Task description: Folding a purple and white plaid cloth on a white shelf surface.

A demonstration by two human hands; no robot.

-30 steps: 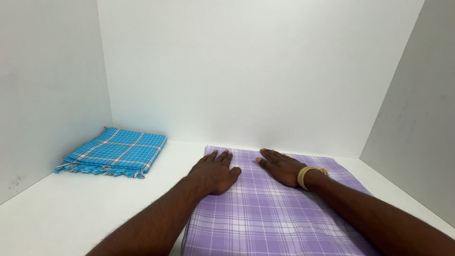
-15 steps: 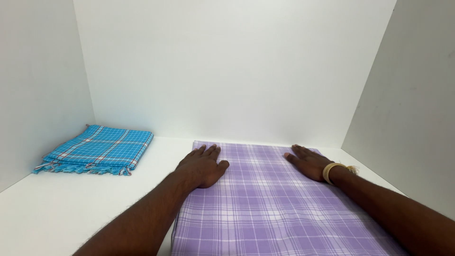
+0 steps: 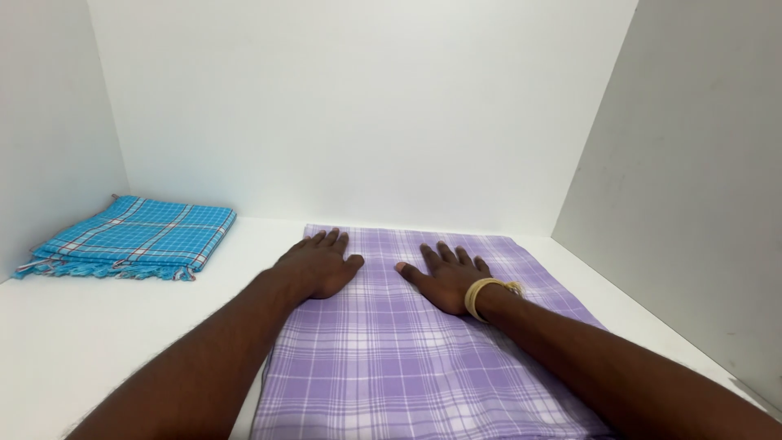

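Both hands lay flat on a purple plaid cloth spread over a white table.

The left hand (image 3: 319,265) rested palm down, fingers straight and close together, at the far left part of the purple cloth (image 3: 407,367), gripping nothing. The right hand (image 3: 444,275) was also flat and opened out, fingers slightly spread, thumb pointing toward the left hand; the two were near each other but apart. A pale yellow band (image 3: 482,295) ringed the right wrist. The cloth looked thin, woven, smooth, roughly rectangular, with white and darker lilac check lines, lying in the middle of the table (image 3: 98,342). A folded blue checked cloth (image 3: 134,238) with a fringed edge sat well apart at far left, near the plain white walls (image 3: 366,106).
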